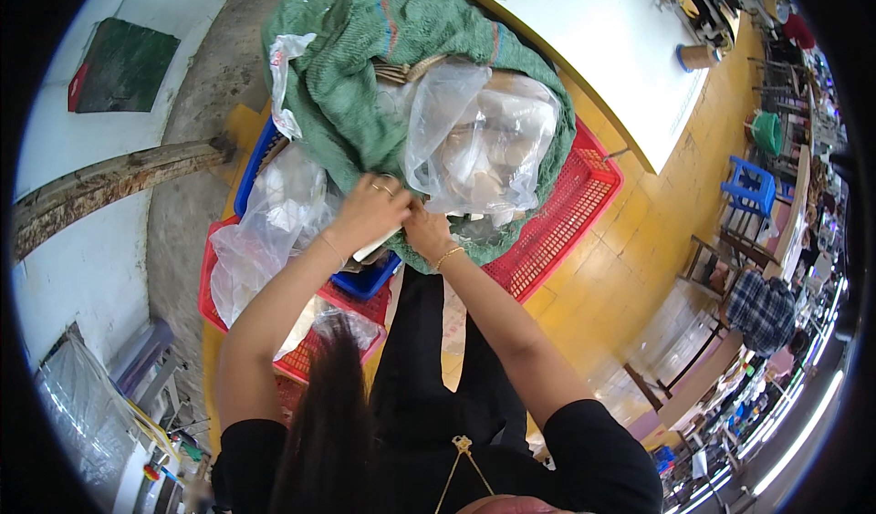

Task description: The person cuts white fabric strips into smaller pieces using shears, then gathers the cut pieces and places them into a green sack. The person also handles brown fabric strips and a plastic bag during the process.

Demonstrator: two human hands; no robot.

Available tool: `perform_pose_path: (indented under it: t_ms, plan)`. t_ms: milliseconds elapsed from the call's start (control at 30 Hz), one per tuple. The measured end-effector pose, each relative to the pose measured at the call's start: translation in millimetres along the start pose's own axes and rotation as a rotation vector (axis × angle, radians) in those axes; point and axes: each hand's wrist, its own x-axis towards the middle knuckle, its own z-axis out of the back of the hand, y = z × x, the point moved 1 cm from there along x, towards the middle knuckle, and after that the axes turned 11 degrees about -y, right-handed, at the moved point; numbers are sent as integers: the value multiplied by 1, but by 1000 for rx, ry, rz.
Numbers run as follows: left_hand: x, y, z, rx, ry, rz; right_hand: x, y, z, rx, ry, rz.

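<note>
My left hand (372, 211) and my right hand (429, 231) meet at the near edge of a large green woven sack (351, 85). The fingers of both are bent and pressed together, and what they pinch is hidden. Under my left hand shows the edge of a pale flat piece (374, 244). Just beyond my right hand, a clear plastic bag (484, 140) with pale beige pieces inside lies in the sack's open mouth. Another clear plastic bag (265, 231) lies left of my left hand.
A red basket (584, 186) stands under the sack on the right. Blue (248, 172) and red (208, 286) baskets stand at left. A white-topped table (593, 40) has a thread spool (698, 56) on it. A person in a checked shirt (759, 315) sits far right, near a blue stool (750, 186).
</note>
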Motion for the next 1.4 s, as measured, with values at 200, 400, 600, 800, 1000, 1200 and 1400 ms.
perform_pose_path:
  t_ms: [200,400,600,800,1000,1200,1400]
  plan:
    - [-36,28,21,83,414,444,-27,-30,30,343,-238,-120]
    - [-77,11,148,414,583,331,-12,-4,54,23,-357,-243]
    - [-77,51,251,494,278,650,4,37,173,204,36,-100]
    - [-68,55,273,592,-51,693,70,-1,219,-163,-650,218]
    - [-84,48,273,530,44,797,144,-62,169,-469,-356,191]
    - [-97,36,278,536,-23,699,197,-109,290,-275,-540,88]
    - [-102,30,262,524,36,623,251,-101,331,-358,-605,113]
